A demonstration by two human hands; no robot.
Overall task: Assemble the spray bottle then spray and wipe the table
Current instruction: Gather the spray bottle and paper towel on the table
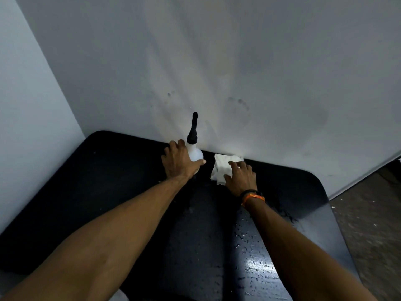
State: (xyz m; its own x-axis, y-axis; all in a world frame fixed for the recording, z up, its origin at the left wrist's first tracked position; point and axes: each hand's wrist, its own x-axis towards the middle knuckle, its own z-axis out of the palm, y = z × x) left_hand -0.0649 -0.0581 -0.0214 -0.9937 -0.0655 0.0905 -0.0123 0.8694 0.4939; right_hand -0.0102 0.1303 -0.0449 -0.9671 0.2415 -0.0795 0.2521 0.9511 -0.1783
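A white spray bottle [194, 151] with a black spray head on top stands upright at the far edge of the black table [108, 181], close to the wall. My left hand [180, 160] is wrapped around the bottle's body. Just to the right lies a crumpled white cloth [223, 165] against the wall. My right hand [239, 175] rests on the cloth's near side with fingers spread over it; whether it grips the cloth is unclear. Droplets glisten on the table surface near me.
A white wall [217, 61] rises directly behind the table, with a side wall at the left. At the right, past the table's rounded corner, a brownish floor [368, 213] shows. An orange and black band [252, 196] circles my right wrist.
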